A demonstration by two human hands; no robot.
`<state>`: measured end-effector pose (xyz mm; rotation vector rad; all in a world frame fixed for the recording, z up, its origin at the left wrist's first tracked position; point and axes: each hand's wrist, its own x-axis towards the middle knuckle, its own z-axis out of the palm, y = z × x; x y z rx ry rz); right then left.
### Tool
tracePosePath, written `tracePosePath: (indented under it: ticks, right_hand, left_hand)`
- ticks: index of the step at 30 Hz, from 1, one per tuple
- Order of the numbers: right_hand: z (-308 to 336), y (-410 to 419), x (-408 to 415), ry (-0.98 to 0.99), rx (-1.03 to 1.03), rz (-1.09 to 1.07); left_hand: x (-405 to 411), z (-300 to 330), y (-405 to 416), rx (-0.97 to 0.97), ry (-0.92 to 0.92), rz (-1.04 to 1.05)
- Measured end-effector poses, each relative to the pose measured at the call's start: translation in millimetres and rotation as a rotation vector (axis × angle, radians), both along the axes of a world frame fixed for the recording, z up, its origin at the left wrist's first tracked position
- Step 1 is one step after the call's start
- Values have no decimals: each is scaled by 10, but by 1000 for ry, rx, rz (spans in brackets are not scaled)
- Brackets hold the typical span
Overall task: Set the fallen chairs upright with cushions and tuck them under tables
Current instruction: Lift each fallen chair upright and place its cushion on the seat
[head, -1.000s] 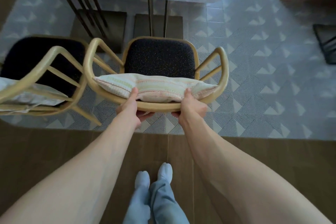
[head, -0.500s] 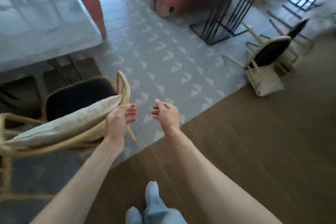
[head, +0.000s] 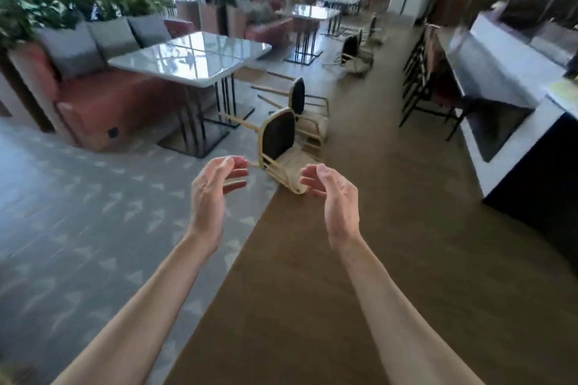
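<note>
A wooden chair with a dark seat (head: 278,139) lies tipped on its side where the grey carpet meets the brown floor, a pale cushion (head: 294,165) at its back. A second fallen chair (head: 301,103) lies just behind it, and a third (head: 353,53) farther off. A white marble table (head: 194,57) stands left of them. My left hand (head: 212,194) and right hand (head: 333,194) are raised in front of me, palms facing each other, fingers spread, holding nothing. Both hang well short of the nearest chair.
A red bench with grey pillows (head: 93,50) lines the left side under plants. A dark counter with stools (head: 469,72) runs along the right. More tables (head: 308,14) stand at the back. Brown floor stretches ahead between them.
Both hands have let go of the upright chair with its striped cushion. The view has swung right, away from that chair, toward the fallen chairs; both hands now hang free in front.
</note>
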<state>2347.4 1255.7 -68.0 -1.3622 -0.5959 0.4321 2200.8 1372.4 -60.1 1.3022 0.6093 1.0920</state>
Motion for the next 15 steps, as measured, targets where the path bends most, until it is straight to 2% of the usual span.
tracePosePath:
  ticks: [7,15]
  right_hand:
    - [130,-270,1553,55,-32,-104]
    - [-131,356,3062,32,-74,-163]
  left_hand:
    - [1700,-108,-92,-154,-54,-30]
    - [3360,-131,586,-194,-82,-84]
